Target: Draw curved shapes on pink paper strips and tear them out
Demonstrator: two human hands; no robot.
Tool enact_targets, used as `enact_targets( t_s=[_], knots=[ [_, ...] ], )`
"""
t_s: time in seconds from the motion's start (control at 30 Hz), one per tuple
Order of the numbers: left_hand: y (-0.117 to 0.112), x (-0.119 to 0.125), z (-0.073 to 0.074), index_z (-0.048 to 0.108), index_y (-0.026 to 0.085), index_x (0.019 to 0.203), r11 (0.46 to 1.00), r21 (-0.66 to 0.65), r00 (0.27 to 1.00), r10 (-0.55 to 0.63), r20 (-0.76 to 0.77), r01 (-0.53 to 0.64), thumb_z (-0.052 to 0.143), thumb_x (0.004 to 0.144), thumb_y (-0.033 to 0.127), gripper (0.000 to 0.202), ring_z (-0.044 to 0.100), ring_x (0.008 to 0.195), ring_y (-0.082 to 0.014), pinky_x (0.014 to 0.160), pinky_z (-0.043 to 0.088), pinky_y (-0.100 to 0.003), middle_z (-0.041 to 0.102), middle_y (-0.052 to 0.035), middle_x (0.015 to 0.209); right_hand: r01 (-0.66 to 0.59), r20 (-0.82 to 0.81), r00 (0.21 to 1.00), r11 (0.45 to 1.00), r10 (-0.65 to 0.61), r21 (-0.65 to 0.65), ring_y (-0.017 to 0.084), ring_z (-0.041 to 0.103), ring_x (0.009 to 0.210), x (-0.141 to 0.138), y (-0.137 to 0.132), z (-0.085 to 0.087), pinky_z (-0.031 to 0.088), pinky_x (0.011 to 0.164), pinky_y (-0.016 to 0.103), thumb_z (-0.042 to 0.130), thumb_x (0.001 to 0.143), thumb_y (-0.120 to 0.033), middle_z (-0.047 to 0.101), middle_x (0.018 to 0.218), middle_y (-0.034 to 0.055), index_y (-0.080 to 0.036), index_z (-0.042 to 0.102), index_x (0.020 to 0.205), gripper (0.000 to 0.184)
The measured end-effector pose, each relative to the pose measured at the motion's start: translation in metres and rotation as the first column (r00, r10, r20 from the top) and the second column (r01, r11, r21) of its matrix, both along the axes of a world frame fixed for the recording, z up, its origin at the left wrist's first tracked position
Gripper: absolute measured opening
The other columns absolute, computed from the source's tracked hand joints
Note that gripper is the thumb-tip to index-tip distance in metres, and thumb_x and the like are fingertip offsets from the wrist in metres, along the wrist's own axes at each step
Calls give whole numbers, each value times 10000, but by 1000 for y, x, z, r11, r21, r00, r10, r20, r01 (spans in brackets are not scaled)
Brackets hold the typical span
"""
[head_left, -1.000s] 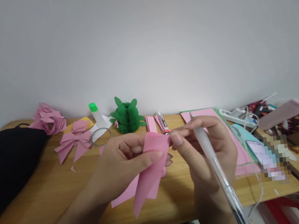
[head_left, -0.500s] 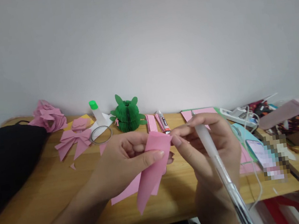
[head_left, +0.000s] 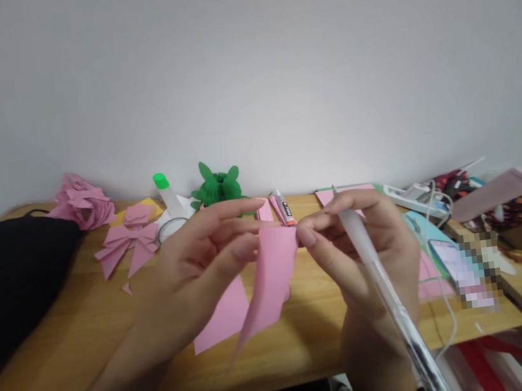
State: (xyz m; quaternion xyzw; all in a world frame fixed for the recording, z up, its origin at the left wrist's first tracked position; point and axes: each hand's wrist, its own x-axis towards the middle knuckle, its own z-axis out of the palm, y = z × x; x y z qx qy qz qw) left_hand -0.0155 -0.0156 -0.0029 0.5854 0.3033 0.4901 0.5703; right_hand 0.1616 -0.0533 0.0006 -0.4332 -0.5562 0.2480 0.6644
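A pink paper strip (head_left: 273,271) hangs in front of me, its lower end curling toward the left. My right hand (head_left: 370,258) pinches its upper right corner between thumb and index finger. The same hand carries a clear-barrelled pen (head_left: 393,300), tip pointing up, resting across the fingers. My left hand (head_left: 197,261) is at the strip's left edge, fingers stretched out and thumb apart from them; whether the thumb touches the paper is unclear. Under the left hand, another pink paper piece (head_left: 226,315) lies on the wooden table (head_left: 93,346).
Along the back are a pink paper bow (head_left: 130,241), a glue bottle (head_left: 169,198) with green cap, a green paper honeycomb figure (head_left: 221,188) and a glue tube (head_left: 284,208). At right lie a phone (head_left: 447,261), a power strip (head_left: 406,199) and a white cable (head_left: 448,305).
My left hand has let go of the strip, its fingers straightening and its thumb moving left off the paper. The strip now hangs from my right hand, its lower end swung left.
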Motion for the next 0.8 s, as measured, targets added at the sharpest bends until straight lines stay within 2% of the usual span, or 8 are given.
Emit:
enact_targets(
  t_s=[0.07,0.13,0.2,0.3,0.4,0.53,0.63,0.8],
  knots=[
    [3,-7,-3,734,297,1095,999,-3,999,-54,-5,54,567,948,411,250,735,963,-202,758,615,-281,762,-13,1086,18,0,1000,1000,-18,-10,115,695,617,-1,0,1,615,608,254,725,791,-90,714,713,-56,-251,570,942,270],
    [5,-11,-4,734,279,1097,992,-14,991,-124,-48,123,578,920,447,289,738,915,-218,685,605,-274,767,-18,1039,36,4,999,999,-36,-26,117,688,590,-1,0,3,612,583,254,720,789,-89,709,686,-57,-252,563,935,269],
    [5,-13,-3,728,261,1071,989,-32,977,-145,-159,141,667,860,397,258,724,789,-177,604,561,-213,764,3,908,42,2,999,998,-42,-38,117,684,581,-1,0,4,607,573,251,714,787,-82,707,679,-60,-252,559,935,273],
    [3,-9,0,715,200,874,993,-57,942,-113,-316,100,692,828,334,143,630,603,-104,495,466,-147,691,26,709,24,-23,999,1000,-24,0,112,686,590,-1,1,2,595,575,241,707,782,-64,706,688,-66,-254,558,938,287],
    [2,-3,1,664,172,760,993,-78,943,-110,-315,90,649,821,366,204,551,522,-97,425,402,-156,620,21,631,23,-40,999,999,-22,34,115,684,586,1,3,-1,577,550,241,706,781,-62,703,698,-65,-258,570,952,293],
    [2,2,5,626,179,803,991,-38,948,-133,-289,128,562,837,273,120,518,552,-96,451,389,-166,590,30,662,81,-47,996,995,-78,57,130,695,602,2,3,-2,587,555,259,695,789,-65,714,715,-51,-264,584,958,284],
    [3,4,9,574,192,729,986,18,940,-151,-306,165,508,807,195,102,475,550,-93,449,355,-170,537,46,636,134,-44,990,990,-132,50,128,697,597,1,3,-1,599,553,258,700,791,-73,722,724,-52,-268,584,950,277],
    [3,6,2,573,219,801,988,124,927,-44,-373,97,454,771,103,169,446,527,-95,449,348,-177,487,72,619,146,-44,989,985,-142,97,123,690,586,-2,4,-3,604,553,256,715,794,-96,718,729,-48,-266,580,954,270]
  ],
)
